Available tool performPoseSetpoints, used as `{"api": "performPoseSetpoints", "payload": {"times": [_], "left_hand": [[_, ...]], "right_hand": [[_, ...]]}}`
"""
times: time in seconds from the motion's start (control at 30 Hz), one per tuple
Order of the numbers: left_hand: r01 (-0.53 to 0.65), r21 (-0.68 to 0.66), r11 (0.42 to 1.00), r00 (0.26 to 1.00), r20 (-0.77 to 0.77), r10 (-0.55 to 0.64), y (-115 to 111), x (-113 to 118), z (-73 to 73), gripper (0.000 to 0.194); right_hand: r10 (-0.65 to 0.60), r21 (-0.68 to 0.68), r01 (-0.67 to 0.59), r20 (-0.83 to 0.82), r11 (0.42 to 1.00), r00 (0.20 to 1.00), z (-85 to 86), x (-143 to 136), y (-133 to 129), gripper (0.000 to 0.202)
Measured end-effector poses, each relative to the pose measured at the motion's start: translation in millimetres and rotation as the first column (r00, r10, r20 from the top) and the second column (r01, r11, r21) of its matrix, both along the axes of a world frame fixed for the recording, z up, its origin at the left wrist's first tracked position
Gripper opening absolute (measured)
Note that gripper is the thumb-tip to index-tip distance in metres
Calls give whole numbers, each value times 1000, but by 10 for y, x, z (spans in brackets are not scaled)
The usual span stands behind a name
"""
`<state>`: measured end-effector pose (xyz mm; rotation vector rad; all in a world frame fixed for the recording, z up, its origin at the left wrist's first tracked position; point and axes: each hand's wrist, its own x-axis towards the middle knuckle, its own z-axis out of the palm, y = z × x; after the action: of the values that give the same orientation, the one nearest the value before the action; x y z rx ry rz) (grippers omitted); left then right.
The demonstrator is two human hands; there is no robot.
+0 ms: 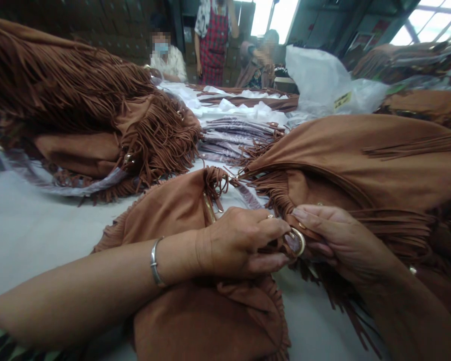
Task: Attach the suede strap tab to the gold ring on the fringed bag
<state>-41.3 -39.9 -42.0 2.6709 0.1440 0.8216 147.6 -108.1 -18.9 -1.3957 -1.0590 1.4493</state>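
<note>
Low in the head view, at about five o'clock from centre, the left hand (244,240) and the right hand (338,240) meet over a round gold metal ring (297,242) fixed to a brown suede fringed bag (195,301). The left fingers are pinched together on the ring's near edge; the right fingers curl closed around the suede tab behind it. A silver bangle (155,261) circles the left wrist. At ten o'clock lies a heap of brown fringed bags (78,110), and at two o'clock a white plastic sack (323,80). People stand at twelve o'clock.
</note>
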Motion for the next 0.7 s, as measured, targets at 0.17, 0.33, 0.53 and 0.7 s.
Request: {"api": "performPoseSetpoints", "payload": {"times": [0.17, 0.33, 0.53, 0.7], "left_hand": [[33, 31, 999, 996, 78, -35, 18, 5, -10, 28], [66, 13, 998, 991, 115, -67, 33, 4, -15, 30], [126, -28, 992, 969, 218, -116, 61, 24, -47, 30], [159, -48, 986, 955, 260, -141, 75, 30, -57, 30]], "right_hand": [[2, -13, -3, -52, 1000, 999, -8, -13, -11, 37], [7, 1, -7, -99, 1000, 995, -12, -22, -8, 35], [30, 67, -24, -86, 997, 996, -20, -32, -4, 35], [50, 48, -46, -74, 998, 996, -10, -23, -19, 33]]}}
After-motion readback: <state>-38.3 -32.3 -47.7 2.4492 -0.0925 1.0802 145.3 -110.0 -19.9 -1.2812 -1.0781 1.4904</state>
